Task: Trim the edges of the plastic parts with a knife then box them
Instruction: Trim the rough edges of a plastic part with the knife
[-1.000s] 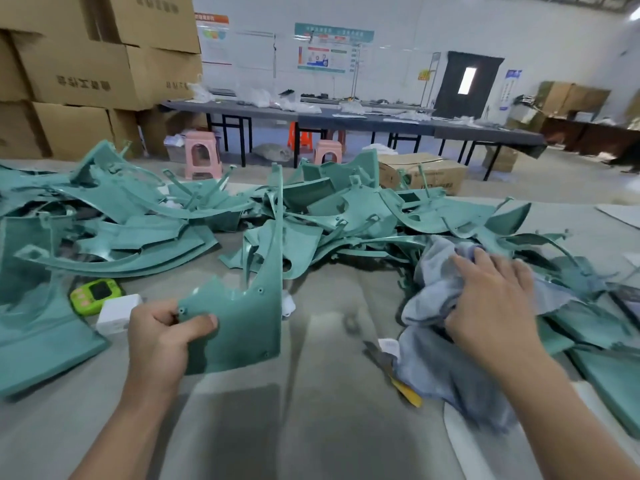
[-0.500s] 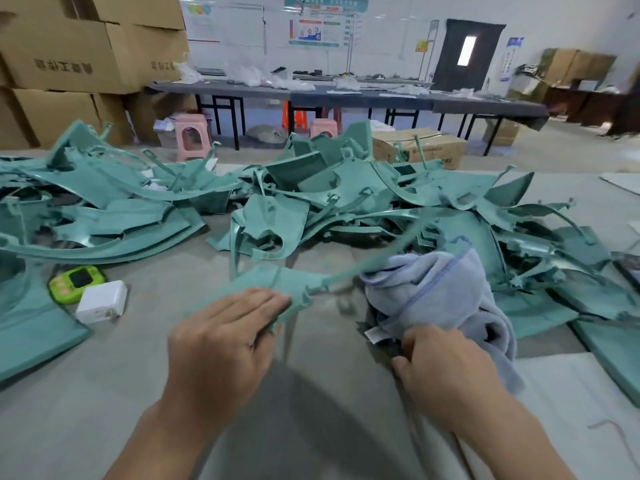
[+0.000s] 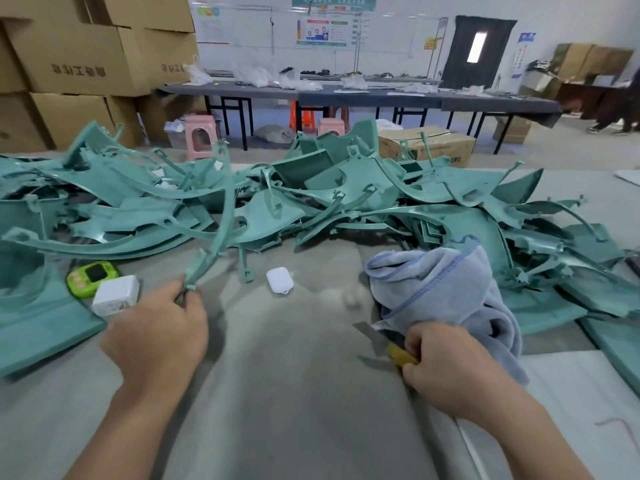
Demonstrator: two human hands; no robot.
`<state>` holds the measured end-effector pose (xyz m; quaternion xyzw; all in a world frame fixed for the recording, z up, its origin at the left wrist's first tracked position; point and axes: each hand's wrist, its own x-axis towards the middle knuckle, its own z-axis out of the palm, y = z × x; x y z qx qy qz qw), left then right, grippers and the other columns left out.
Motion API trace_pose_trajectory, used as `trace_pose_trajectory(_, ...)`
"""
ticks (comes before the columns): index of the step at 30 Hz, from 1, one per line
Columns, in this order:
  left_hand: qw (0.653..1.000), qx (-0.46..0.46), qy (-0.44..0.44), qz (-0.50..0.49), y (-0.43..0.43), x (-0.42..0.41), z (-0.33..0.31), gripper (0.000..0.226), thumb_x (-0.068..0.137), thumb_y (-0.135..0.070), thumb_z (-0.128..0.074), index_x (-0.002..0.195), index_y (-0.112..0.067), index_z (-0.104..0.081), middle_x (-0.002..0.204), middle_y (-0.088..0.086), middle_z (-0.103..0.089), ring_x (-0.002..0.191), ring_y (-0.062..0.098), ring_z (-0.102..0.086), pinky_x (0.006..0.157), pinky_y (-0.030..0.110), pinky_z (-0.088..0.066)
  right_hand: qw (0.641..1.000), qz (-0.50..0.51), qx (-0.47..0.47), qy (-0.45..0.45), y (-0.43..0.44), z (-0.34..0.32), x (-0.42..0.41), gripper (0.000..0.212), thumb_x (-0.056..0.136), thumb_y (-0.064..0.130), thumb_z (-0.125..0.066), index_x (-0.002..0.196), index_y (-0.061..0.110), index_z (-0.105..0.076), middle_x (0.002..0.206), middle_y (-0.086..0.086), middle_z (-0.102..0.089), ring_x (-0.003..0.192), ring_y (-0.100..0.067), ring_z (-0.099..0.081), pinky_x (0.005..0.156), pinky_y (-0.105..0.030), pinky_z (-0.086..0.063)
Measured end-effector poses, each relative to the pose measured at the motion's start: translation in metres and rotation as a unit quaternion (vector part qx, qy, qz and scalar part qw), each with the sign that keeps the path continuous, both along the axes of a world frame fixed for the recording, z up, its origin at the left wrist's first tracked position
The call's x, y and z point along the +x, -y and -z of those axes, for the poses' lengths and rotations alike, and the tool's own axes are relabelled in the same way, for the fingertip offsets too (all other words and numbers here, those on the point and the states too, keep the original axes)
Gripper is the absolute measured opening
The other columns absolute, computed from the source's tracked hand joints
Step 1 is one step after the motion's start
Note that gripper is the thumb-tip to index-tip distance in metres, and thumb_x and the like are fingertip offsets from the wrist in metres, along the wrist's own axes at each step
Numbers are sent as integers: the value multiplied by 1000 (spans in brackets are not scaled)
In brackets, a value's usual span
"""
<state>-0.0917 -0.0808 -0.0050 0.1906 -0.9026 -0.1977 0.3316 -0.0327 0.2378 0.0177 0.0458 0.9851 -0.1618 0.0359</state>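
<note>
Counter point(image 3: 294, 393), grey covering, seen from the near edge.

- Left hand point(image 3: 156, 336): near-left of centre; fingers and thumb pinched on the lower end of a thin curved teal part point(image 3: 223, 209). The part rises steeply from the grip and arcs over the pile.
- Right hand point(image 3: 446, 370): near-right; fingers curled on the yellow handle of a knife point(image 3: 400, 354), at the towel's near edge. Blade partly hidden and blurred.
- Towel point(image 3: 450, 289): pale blue, bunched, just beyond the right hand, touching the pile.
- Pile point(image 3: 329, 202): teal parts, heaped along the far edge from left corner to right.
- Small items, left of centre: green gadget point(image 3: 91, 274), white charger point(image 3: 116, 296) – touching each other; white earbud case point(image 3: 280, 279) apart, mid-counter.
- Carton point(image 3: 429, 145): on the floor beyond the far edge.
</note>
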Motion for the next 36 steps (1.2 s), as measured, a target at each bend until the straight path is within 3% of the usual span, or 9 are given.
trace_pose_trajectory(4, 995, -62, -53, 62, -24, 8, -1, 19, 81, -19, -68, 94, -17, -82, 60, 15, -67, 53, 39, -62, 57, 32, -41, 997, -13, -59, -44, 5, 0, -1, 11, 76, 21, -64, 69, 26, -58, 63, 9, -65, 61, -8, -58, 63, -37, -55)
trace_pose_trajectory(7, 978, -122, -74, 154, -38, 10, 0, 24, 66, -18, -68, 85, -20, -82, 68, 5, -74, 51, 31, -67, 50, 26, -44, 985, 8, -124, -123, 7, 0, -4, 20, 80, 20, -74, 66, 30, -64, 61, 15, -68, 60, -5, -62, 56, -23, -49)
trace_pose_trajectory(10, 970, -113, 0, 213, -36, 7, 5, 31, 63, -23, -69, 89, -32, -81, 86, -7, -79, 64, 26, -73, 52, 34, -56, 935, 36, -303, -182, 9, 0, -6, 27, 81, 9, -82, 64, 24, -67, 54, 2, -67, 46, -10, -60, 47, -19, -43)
trace_pose_trajectory(14, 963, -124, 77, 228, -32, 5, 4, 39, 60, -23, -90, 94, -37, -78, 73, -12, -75, 53, 25, -66, 45, 27, -49, 868, -8, -448, -215, 37, -5, -21, 16, 84, 10, -81, 77, 23, -74, 65, -8, -71, 58, -17, -59, 56, -33, -47)
trace_pose_trajectory(18, 959, -66, 120, 248, -28, 2, 5, 52, 64, -14, -80, 111, -36, -76, 103, -13, -78, 89, 23, -73, 75, 36, -59, 859, -34, -457, -227, 66, -5, -54, 18, 84, 8, -80, 73, 19, -73, 59, -4, -69, 51, -11, -61, 52, -19, -48)
trace_pose_trajectory(21, 952, -61, 125, 273, -27, 4, 5, 59, 66, -9, -70, 120, -33, -75, 117, -12, -75, 107, 22, -69, 93, 35, -55, 880, -23, -438, -182, 69, 15, -62, 18, 86, 13, -79, 74, 23, -71, 61, -5, -71, 51, -13, -61, 52, -27, -47)
trace_pose_trajectory(23, 950, -44, 129, 281, -27, 2, 6, 63, 61, -9, -60, 118, -33, -75, 113, -9, -76, 104, 23, -70, 91, 32, -54, 906, -8, -399, -140, 66, 30, -62, 19, 90, 19, -76, 78, 32, -70, 61, -3, -71, 51, -12, -61, 55, -34, -50)
trace_pose_trajectory(29, 955, -98, 77, 270, -32, -1, 12, 58, 47, -13, -58, 95, -33, -82, 91, -15, -78, 79, 21, -74, 65, 33, -61, 936, -32, -313, -157, 63, 42, -66, 15, 93, 28, -72, 84, 40, -70, 62, 13, -69, 52, -3, -59, 50, -19, -46)
trace_pose_trajectory(36, 947, -144, 108, 266, -35, -2, 15, 51, 43, -21, -60, 85, -43, -80, 76, -21, -75, 56, 18, -69, 46, 26, -53, 964, -33, -166, -204, 68, 46, -65, 33, 95, 44, -63, 70, 23, -61, 69, 16, -62, 67, -7, -56, 54, -22, -40)
